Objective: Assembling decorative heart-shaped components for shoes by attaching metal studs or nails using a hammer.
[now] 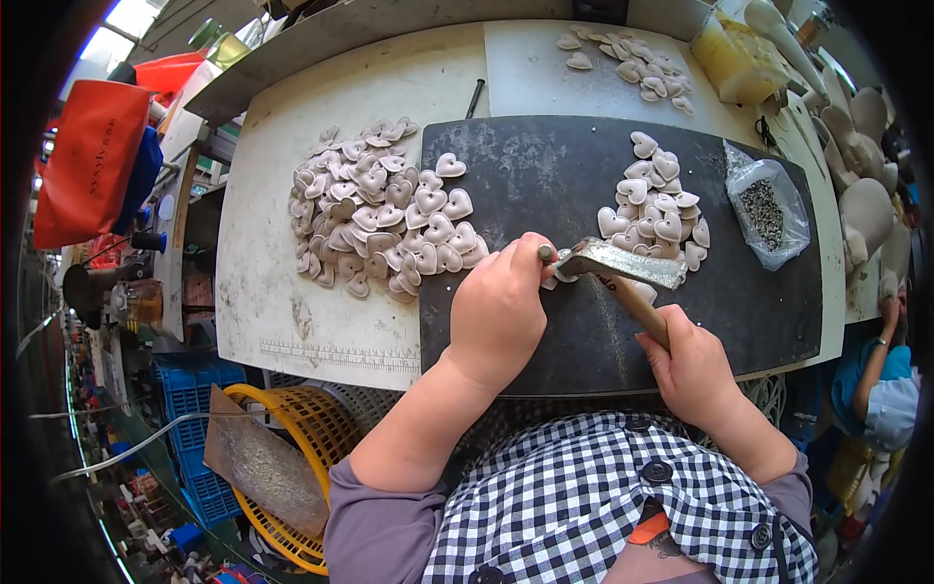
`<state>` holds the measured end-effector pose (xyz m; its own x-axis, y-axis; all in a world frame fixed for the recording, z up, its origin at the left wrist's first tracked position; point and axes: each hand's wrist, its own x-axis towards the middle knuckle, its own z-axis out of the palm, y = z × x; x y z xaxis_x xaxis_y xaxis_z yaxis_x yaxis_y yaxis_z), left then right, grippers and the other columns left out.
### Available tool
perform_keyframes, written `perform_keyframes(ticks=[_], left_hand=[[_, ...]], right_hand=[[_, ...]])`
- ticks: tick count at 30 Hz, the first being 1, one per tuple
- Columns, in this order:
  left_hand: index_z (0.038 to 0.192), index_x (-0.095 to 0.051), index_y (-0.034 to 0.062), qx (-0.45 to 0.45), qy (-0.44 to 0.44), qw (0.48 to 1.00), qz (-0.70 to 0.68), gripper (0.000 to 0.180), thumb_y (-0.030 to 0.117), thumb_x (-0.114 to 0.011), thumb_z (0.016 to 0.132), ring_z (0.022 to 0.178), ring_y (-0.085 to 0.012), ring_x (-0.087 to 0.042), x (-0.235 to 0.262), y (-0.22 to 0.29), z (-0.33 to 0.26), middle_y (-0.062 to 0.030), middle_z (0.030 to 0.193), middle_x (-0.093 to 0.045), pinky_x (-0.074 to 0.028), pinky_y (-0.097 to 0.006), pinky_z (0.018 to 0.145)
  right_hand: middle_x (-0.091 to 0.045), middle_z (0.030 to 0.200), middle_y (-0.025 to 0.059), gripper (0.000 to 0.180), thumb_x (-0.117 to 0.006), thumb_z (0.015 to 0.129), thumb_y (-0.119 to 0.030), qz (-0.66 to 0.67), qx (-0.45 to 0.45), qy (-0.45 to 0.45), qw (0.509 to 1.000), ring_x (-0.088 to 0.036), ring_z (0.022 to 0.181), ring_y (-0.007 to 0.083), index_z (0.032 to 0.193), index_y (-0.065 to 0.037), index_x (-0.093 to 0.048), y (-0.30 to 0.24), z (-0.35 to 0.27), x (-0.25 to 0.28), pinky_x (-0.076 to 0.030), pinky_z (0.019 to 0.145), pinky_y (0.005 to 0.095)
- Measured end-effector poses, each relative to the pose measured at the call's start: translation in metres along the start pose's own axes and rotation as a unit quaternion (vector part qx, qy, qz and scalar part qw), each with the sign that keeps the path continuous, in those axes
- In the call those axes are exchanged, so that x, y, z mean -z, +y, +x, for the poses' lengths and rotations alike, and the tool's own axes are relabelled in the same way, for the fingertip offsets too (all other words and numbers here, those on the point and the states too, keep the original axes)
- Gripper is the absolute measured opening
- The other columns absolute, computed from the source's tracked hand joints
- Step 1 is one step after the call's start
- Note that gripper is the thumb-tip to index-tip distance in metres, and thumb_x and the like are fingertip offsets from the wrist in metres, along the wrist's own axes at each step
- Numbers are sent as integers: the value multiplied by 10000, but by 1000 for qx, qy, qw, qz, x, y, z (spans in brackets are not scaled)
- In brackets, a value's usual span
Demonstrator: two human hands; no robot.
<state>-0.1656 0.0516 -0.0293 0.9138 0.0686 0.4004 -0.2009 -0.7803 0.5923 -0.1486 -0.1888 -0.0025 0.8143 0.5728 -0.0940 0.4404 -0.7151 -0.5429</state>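
Observation:
My left hand [501, 307] is closed round a short metal rod [546, 253], with its round end showing above the fingers. In my right hand [693, 362] is a hammer, gripped by its wooden handle [640, 313]. The hammer's worn metal head [623, 261] is right beside the rod; whether they touch I cannot tell. Under my left fingers a bit of a pale piece shows, mostly hidden. Both hands are over a black mat [516, 180]. Padded pale heart shapes lie in a large pile [375, 209] to the left and a smaller pile [662, 200] to the right.
A clear plastic bag [764, 209] of small metal bits lies on the mat's right. More hearts [632, 63] are at the back on a white board. A dark rod [475, 98] lies behind the mat. A yellow basket [326, 428] stands below the table's front left edge.

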Motion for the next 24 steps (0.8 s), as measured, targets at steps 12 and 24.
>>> perform_keyframes(ticks=[12,24], left_hand=[[971,-562,90,-8,19,999,32,125,65,-621,863,698,-237,-596,-19,-8,-13,-41,808,-620,-484,-358,593],[980,-460,3,206,142,918,-308,68,64,-470,1008,671,-276,-661,-7,-5,-19,-147,820,-598,-510,-368,606]], right_hand=[[-676,970,152,291,-565,979,-119,345,285,126,886,-649,720,237,1228,31,-552,7,-3,22,-497,653,261],[-640,802,164,207,-647,915,-119,-12,68,22,997,-653,701,358,1074,-25,-554,-9,14,1,-508,595,437]])
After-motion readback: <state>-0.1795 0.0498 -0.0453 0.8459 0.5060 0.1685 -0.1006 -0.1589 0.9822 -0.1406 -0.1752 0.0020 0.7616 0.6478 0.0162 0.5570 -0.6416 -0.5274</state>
